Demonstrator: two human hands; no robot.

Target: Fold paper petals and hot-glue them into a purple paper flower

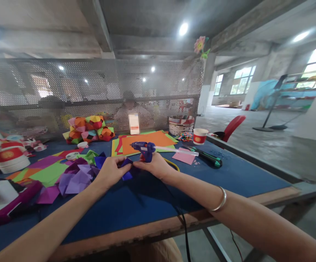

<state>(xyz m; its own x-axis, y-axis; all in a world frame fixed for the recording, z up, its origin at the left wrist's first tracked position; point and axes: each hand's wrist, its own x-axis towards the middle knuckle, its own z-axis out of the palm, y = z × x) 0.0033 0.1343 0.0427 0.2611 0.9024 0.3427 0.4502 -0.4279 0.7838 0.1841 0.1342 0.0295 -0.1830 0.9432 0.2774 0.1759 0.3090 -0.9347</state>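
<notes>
My left hand [113, 169] is closed in a pinch on a small folded piece of dark blue-violet paper [127, 175]. Close beside it, my right hand [159, 166] is closed around the handle of a blue hot glue gun [145, 148], its thumb reaching to the edge of the paper. The gun's nozzle points left, and a long clear glue stick [180, 150] sticks out of its back. Part of the handle and some right fingers are hidden. Left of my hands lie loose folded papers in lilac [78, 180], purple and green.
Coloured paper sheets [149, 142] lie behind the gun. To the right are a utility knife [208, 157], a pink paper square [184, 156] and a paper cup [200, 136]. Paper balls [89, 128] and a basket [181, 125] stand at the back. A black cord [185, 227] hangs over the front edge.
</notes>
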